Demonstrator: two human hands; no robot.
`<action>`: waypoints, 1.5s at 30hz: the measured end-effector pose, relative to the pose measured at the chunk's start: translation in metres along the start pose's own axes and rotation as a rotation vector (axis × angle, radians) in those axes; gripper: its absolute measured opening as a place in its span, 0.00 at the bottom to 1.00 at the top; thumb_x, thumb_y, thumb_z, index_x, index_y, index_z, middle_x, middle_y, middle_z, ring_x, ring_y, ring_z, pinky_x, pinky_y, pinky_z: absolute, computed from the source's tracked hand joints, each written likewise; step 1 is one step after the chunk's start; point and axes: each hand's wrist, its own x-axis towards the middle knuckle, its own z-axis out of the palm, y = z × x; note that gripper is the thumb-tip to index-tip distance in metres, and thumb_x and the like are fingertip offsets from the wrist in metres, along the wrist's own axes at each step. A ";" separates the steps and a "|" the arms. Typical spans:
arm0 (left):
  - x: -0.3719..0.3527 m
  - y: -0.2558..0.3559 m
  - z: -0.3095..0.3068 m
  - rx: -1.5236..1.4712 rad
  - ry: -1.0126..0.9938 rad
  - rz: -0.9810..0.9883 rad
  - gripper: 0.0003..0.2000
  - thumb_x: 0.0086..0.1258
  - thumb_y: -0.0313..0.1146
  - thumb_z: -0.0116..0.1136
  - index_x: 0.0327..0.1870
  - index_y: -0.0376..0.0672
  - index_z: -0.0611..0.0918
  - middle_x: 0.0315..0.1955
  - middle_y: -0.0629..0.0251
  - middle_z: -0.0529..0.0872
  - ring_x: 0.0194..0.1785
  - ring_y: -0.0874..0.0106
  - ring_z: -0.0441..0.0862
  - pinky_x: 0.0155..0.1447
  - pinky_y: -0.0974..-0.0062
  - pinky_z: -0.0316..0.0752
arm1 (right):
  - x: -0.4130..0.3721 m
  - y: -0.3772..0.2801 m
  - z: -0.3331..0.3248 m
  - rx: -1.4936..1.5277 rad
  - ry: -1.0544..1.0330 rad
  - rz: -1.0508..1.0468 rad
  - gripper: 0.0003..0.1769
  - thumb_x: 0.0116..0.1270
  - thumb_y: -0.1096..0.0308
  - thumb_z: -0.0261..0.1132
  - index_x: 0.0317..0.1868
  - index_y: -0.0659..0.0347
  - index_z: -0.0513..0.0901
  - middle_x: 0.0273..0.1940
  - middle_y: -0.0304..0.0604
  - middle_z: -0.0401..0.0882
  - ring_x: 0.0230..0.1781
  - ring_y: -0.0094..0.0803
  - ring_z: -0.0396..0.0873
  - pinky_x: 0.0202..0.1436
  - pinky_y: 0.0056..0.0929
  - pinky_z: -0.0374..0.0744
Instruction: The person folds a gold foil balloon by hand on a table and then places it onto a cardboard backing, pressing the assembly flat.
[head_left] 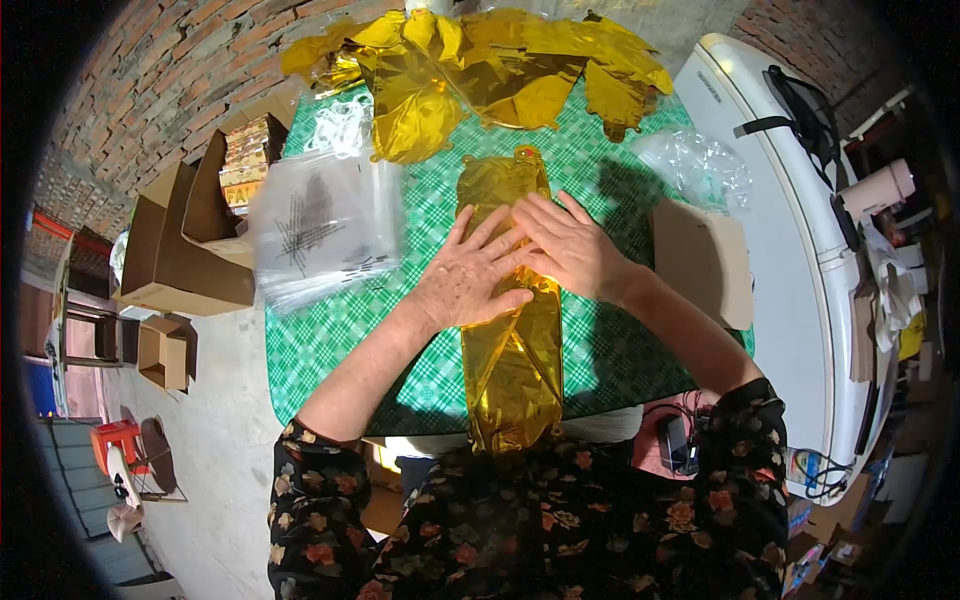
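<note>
A flat gold foil balloon [515, 375], folded into a long strip, lies lengthwise on the table from its middle to the front edge. My left hand [462, 280] rests palm down on the upper part of the strip, fingers spread. From the other side my right hand [578, 248] lies flat on the same foil, its fingertips meeting those of my left hand. Neither hand grips anything. Beyond the strip, more flat gold foil balloons [520, 65] are heaped along the table's far edge. Part of the strip is hidden under my hands.
A green checked cloth covers the table [430, 365]. Clear plastic bags [325, 225] are stacked at left, with white ties [345, 125] behind. At right are a cardboard piece [703, 262], crumpled clear plastic [700, 165] and a white freezer [790, 300]. Open cardboard boxes [165, 265] stand left of the table.
</note>
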 end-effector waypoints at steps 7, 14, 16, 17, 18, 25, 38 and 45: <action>0.001 -0.002 0.003 0.027 -0.002 0.006 0.37 0.84 0.69 0.45 0.86 0.58 0.70 0.88 0.65 0.63 0.92 0.52 0.52 0.92 0.38 0.38 | -0.003 0.033 0.017 -0.132 0.023 0.012 0.36 0.79 0.57 0.70 0.76 0.76 0.76 0.78 0.63 0.75 0.83 0.57 0.71 0.86 0.67 0.60; -0.002 0.000 0.005 0.048 0.009 0.009 0.37 0.83 0.69 0.46 0.87 0.61 0.68 0.88 0.65 0.63 0.91 0.50 0.53 0.92 0.38 0.39 | 0.003 0.071 0.027 -0.500 0.076 -0.059 0.36 0.78 0.53 0.69 0.77 0.69 0.77 0.79 0.61 0.74 0.84 0.54 0.68 0.87 0.65 0.58; -0.001 -0.001 0.004 0.054 0.003 0.009 0.38 0.83 0.69 0.47 0.87 0.62 0.67 0.88 0.64 0.63 0.91 0.49 0.53 0.92 0.38 0.39 | -0.005 0.044 0.004 -0.374 0.058 -0.045 0.38 0.77 0.52 0.69 0.78 0.69 0.76 0.80 0.60 0.73 0.82 0.56 0.70 0.86 0.64 0.59; -0.001 -0.001 0.006 0.044 0.013 0.013 0.38 0.83 0.69 0.47 0.88 0.61 0.67 0.88 0.65 0.63 0.91 0.49 0.53 0.92 0.38 0.39 | -0.008 0.027 -0.010 -0.311 0.049 -0.042 0.39 0.76 0.51 0.70 0.78 0.69 0.76 0.80 0.60 0.73 0.81 0.57 0.71 0.86 0.64 0.59; -0.002 -0.002 0.007 0.036 0.024 0.016 0.38 0.83 0.69 0.47 0.88 0.61 0.67 0.88 0.65 0.63 0.91 0.49 0.53 0.92 0.38 0.38 | -0.018 0.009 -0.020 -0.096 -0.158 0.131 0.42 0.78 0.48 0.65 0.83 0.68 0.70 0.86 0.56 0.64 0.92 0.48 0.52 0.92 0.59 0.45; -0.002 -0.002 0.007 0.055 0.032 0.015 0.37 0.84 0.68 0.46 0.88 0.62 0.67 0.88 0.65 0.63 0.91 0.50 0.52 0.91 0.38 0.39 | -0.109 -0.112 -0.076 0.230 -0.471 0.089 0.47 0.71 0.44 0.72 0.80 0.65 0.71 0.83 0.52 0.66 0.87 0.51 0.61 0.91 0.59 0.55; -0.002 -0.002 0.005 0.061 0.018 0.016 0.37 0.83 0.68 0.46 0.88 0.63 0.66 0.88 0.66 0.63 0.91 0.50 0.53 0.91 0.37 0.39 | -0.111 -0.135 -0.046 0.146 -0.281 0.077 0.44 0.75 0.39 0.63 0.74 0.71 0.78 0.77 0.58 0.74 0.83 0.52 0.66 0.89 0.55 0.60; -0.002 -0.002 0.004 0.049 0.030 0.018 0.37 0.83 0.68 0.46 0.88 0.62 0.67 0.88 0.65 0.63 0.90 0.49 0.54 0.91 0.37 0.40 | -0.097 -0.127 -0.037 0.206 -0.197 0.067 0.34 0.65 0.58 0.75 0.67 0.70 0.83 0.70 0.56 0.80 0.78 0.54 0.73 0.83 0.53 0.73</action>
